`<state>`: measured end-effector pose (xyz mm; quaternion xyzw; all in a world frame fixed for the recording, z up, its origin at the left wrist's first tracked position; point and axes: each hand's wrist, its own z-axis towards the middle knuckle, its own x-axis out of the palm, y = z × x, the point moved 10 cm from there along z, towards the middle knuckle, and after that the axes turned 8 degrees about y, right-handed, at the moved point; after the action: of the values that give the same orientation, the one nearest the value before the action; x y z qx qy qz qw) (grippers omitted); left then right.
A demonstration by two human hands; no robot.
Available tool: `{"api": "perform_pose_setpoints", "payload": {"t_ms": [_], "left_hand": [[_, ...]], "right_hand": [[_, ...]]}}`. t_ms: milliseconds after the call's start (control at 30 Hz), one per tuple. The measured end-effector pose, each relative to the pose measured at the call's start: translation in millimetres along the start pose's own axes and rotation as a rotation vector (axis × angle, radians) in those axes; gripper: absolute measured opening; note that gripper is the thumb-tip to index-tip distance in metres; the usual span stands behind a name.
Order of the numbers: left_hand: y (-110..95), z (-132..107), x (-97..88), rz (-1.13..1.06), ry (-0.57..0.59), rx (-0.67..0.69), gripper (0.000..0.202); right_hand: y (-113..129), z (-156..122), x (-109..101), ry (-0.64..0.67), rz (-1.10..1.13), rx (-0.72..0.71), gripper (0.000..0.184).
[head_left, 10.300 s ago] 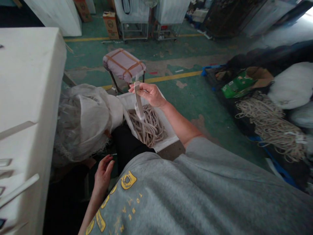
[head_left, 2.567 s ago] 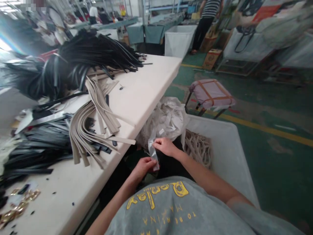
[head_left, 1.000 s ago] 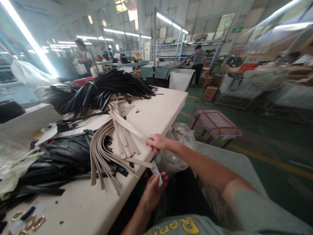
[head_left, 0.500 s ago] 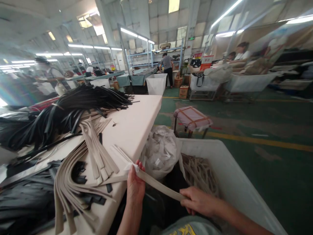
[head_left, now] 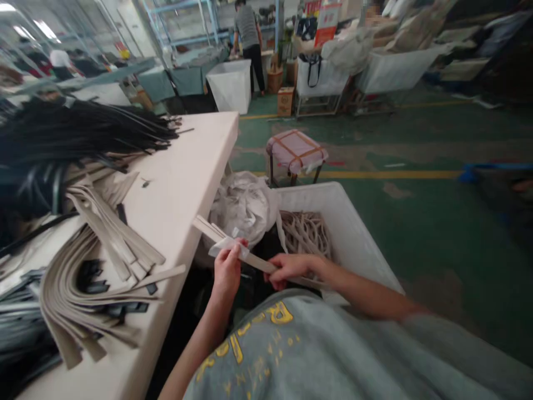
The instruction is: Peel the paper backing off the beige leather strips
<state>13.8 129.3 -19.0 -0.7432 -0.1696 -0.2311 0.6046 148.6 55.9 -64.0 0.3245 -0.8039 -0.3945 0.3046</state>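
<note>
My left hand (head_left: 227,269) pinches a beige strap (head_left: 254,261) near its upper end, together with a small white wrapper piece (head_left: 222,246). My right hand (head_left: 291,268) grips the same strap lower down, over my lap. The strap runs diagonally from the table edge towards the white bin (head_left: 353,233), which holds a heap of beige straps (head_left: 306,233). More beige straps (head_left: 91,244) lie fanned on the white table (head_left: 183,178), beside a pile of black straps (head_left: 79,130).
A crumpled plastic bag (head_left: 244,203) sits between the table and the bin. A padded stool (head_left: 295,153) stands on the green floor beyond. A person in a striped shirt (head_left: 247,33) works at far tables, near carts and boxes.
My right hand pulled a beige strap off the table stack; both hands now hold it over my lap. My right hand has slid up the strap, and my view tilted down.
</note>
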Motion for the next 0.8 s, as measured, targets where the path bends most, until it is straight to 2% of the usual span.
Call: {"api": "perform_pose_setpoints", "payload": {"t_ms": [33, 100, 200, 267, 333, 433, 533, 600, 667, 733, 800], "left_hand": [[6.4, -5.7, 6.7, 0.039, 0.041, -0.042, 0.034], [16.0, -14.8, 13.2, 0.108, 0.103, -0.122, 0.035], [7.3, -18.3, -0.2, 0.126, 0.051, -0.108, 0.038], [-7.9, -18.2, -17.5, 0.104, -0.044, -0.028, 0.033], [-14.8, -20.6, -30.0, 0.106, -0.100, -0.002, 0.031], [-4.6, -30.0, -34.3, 0.128, -0.111, -0.057, 0.030], [15.8, -40.4, -25.6, 0.122, -0.073, -0.143, 0.031], [23.7, -44.1, -21.2, 0.087, -0.059, -0.175, 0.031], [23.8, -46.1, -26.3, 0.020, -0.106, -0.172, 0.027], [23.4, -51.2, -40.4, -0.050, -0.210, -0.199, 0.018], [27.5, -62.7, -57.1, -0.111, -0.342, -0.287, 0.008]], "right_hand": [[21.9, 12.3, 1.4, -0.008, 0.051, -0.083, 0.021], [49.9, 33.8, 10.1, 0.050, 0.073, -0.157, 0.022], [62.4, 46.9, 9.9, -0.002, 0.059, -0.212, 0.033], [52.8, 44.4, 11.6, -0.019, 0.062, -0.218, 0.040], [34.6, 37.4, 15.7, 0.001, 0.097, -0.206, 0.045], [6.3, 27.0, 24.4, 0.063, 0.192, -0.159, 0.047], [-3.9, 22.5, 32.1, 0.088, 0.271, -0.152, 0.041], [-2.9, 21.9, 31.2, 0.040, 0.297, -0.162, 0.034], [-3.1, 19.5, 24.5, -0.052, 0.307, -0.147, 0.026], [-6.2, 12.8, 15.0, -0.146, 0.314, -0.120, 0.020], [-9.9, 2.5, 7.3, -0.198, 0.314, -0.112, 0.021]]}}
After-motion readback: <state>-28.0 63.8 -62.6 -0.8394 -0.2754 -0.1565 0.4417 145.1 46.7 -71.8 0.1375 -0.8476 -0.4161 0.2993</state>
